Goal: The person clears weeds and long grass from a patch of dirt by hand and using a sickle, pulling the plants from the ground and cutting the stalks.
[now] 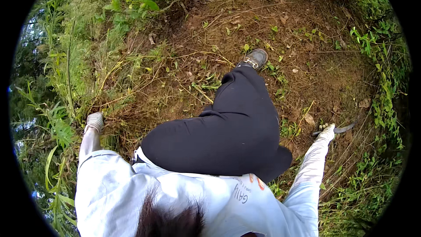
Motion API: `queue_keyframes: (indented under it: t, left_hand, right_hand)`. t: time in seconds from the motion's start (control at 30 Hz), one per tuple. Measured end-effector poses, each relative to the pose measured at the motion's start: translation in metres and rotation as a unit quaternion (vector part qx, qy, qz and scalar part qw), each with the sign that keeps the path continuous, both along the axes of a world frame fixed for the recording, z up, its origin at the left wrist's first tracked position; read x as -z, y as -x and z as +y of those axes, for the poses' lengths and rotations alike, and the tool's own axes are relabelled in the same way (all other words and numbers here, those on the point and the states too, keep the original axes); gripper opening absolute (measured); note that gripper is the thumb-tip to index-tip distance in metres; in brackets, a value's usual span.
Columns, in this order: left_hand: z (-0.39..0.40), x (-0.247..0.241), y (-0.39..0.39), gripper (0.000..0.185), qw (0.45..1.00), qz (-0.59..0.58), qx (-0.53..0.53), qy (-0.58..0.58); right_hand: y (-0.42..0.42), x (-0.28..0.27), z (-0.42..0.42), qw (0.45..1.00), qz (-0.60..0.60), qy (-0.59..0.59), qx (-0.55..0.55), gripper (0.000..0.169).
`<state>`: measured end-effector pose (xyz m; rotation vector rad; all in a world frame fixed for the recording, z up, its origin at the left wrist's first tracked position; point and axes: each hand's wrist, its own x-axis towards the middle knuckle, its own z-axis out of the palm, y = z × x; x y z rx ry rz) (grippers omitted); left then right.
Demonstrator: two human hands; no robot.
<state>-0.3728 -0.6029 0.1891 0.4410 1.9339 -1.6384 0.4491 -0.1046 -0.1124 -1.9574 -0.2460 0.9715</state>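
Note:
My left hand (94, 121), in a striped glove, reaches down at the left side into dry grass (113, 118) at the foot of a tall green stem (69, 72). Its fingers are hidden, so whether it grips any stalks is not visible. Out to the right, low over the soil, my right hand (327, 132) wears a pale glove. It is closed round the handle of a sickle (344, 128), whose curved dark blade points away to the right.
Before me slopes brown soil (296, 82) strewn with cut stalks and dry leaves. My bent leg in dark trousers (210, 141) crosses the middle, and one dark shoe (256, 58) stands on the slope. Leafy shrubs (138, 0) grow at the upper left, with green plants (388, 82) along the right.

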Motion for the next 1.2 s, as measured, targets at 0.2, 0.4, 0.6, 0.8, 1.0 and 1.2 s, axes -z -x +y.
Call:
queue_keyframes:
  t: [0.2, 0.4, 0.6, 0.8, 1.0, 1.2]
  left_hand:
    - [-0.004, -0.012, -0.025, 0.044, 0.995, -0.064, -0.066, 0.027]
    - [0.097, 0.024, -0.039, 0.055, 0.975, -0.200, -0.087, 0.040]
    - [0.331, 0.068, -0.125, 0.071, 0.898, -0.328, 0.033, -0.290]
    - [0.498, 0.026, -0.259, 0.048, 0.664, -0.403, 0.490, -0.396]
    - [0.570, 0.028, -0.327, 0.052, 0.720, -0.367, 0.516, -0.282]
    - [0.603, 0.024, -0.371, 0.056, 0.806, -0.319, 0.462, -0.189]
  right_hand:
    - [0.004, -0.001, -0.001, 1.000, 0.016, 0.015, -0.013, 0.026]
    - [0.030, -0.028, -0.001, 1.000, 0.017, 0.009, -0.001, 0.031]
    - [0.028, -0.030, -0.002, 0.999, 0.028, 0.009, 0.025, 0.037]
    - [0.038, -0.036, -0.006, 0.999, 0.049, 0.012, 0.017, 0.040]
    - [0.032, -0.038, -0.009, 0.997, 0.078, -0.012, 0.028, 0.037]
    - [0.044, -0.048, -0.013, 0.995, 0.090, -0.041, 0.013, 0.031]
